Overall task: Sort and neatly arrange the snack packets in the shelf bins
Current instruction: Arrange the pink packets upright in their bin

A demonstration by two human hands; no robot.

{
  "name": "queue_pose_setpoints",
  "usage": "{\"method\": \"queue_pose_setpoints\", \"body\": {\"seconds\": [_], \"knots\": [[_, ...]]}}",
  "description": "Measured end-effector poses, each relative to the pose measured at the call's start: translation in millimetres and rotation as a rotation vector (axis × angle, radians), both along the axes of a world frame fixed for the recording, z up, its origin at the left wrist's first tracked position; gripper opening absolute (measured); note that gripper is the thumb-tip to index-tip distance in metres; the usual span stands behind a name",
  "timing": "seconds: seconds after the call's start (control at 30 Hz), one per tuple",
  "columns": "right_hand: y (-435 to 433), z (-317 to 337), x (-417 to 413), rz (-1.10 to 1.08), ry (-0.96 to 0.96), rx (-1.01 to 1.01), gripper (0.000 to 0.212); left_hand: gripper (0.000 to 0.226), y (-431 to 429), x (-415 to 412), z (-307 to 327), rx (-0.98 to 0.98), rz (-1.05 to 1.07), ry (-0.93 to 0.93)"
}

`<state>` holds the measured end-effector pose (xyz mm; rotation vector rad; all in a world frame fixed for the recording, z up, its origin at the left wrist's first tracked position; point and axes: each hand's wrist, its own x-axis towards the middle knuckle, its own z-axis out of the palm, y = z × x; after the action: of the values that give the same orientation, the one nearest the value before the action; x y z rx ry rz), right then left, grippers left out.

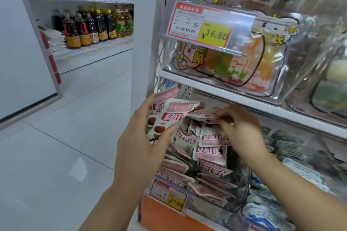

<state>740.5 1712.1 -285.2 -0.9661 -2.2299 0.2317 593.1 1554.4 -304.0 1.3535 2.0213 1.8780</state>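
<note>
Snack packets (210, 155) in pink and white fill the clear lower bin (210, 207) at the left end of the shelf, heaped at mixed angles, some face up and some on edge. My left hand (142, 142) grips a small stack (169, 116) of them just above the bin's left side, with the thumb across the front packet and the fingers curled behind. To its right, my right hand (242, 129) pinches one more packet (202, 114) by its edge, over the heap and close under the shelf board (225, 95).

The step in hand, as I judge it, is to gather loose packets into one squared stack. To do it well:

1. Turn the pinched packet so its print matches the stack.
2. Lay it flat against the front packet.
3. Align the edges before setting the stack down upright.

Farther right, blue-and-white packets (266, 215) lie in the neighbouring compartment; keep the pink ones out of it.
</note>
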Motion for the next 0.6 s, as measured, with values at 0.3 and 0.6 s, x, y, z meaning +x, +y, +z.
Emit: {"method": "queue_pose_setpoints", "body": {"seconds": [0.3,0.6], "knots": [[2.2,7.7,29.2,-0.163,-0.637,0.247,0.022,0.059,-1.4,10.3,7.2,-0.015,-0.013,-0.031],[24.6,6.8,-21.9,0.244,-0.703,-0.075,0.021,0.053,29.5,14.4,-1.9,-0.193,-0.102,0.084]]}}
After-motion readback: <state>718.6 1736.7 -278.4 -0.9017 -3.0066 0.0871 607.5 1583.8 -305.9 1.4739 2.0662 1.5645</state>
